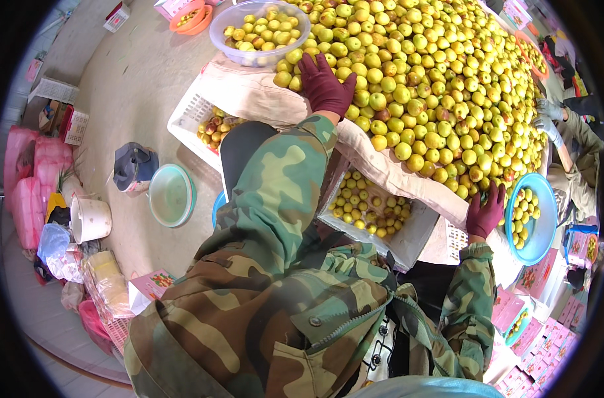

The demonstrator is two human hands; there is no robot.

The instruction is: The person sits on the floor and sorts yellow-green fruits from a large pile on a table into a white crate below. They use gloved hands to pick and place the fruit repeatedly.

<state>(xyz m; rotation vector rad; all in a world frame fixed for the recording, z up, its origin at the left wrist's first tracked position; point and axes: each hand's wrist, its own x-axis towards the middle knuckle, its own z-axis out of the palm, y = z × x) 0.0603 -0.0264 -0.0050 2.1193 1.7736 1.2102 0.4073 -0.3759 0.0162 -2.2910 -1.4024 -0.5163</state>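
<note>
A big heap of yellow-green jujube-like fruit [431, 89] lies on a beige cloth [376, 154] before me. My left hand [326, 87], in a dark red glove, rests at the heap's near left edge with its fingers spread against the fruit. Also gloved in dark red, my right hand [486, 211] touches the near right edge, fingers apart. Neither hand visibly grips a fruit, though the palms are hidden. Beyond my left hand stands a clear plastic basin [217, 30] of fruit. A blue basin [543, 224] with some fruit is just right of my right hand.
Below the cloth edge, a box [416, 239] holds fruit. A white crate [182, 122] with browner fruit stands left. Stacked basins [172, 196] and a white bucket [90, 219] are on the floor. At right, a co-worker's gloved hands [548, 119] are at the heap.
</note>
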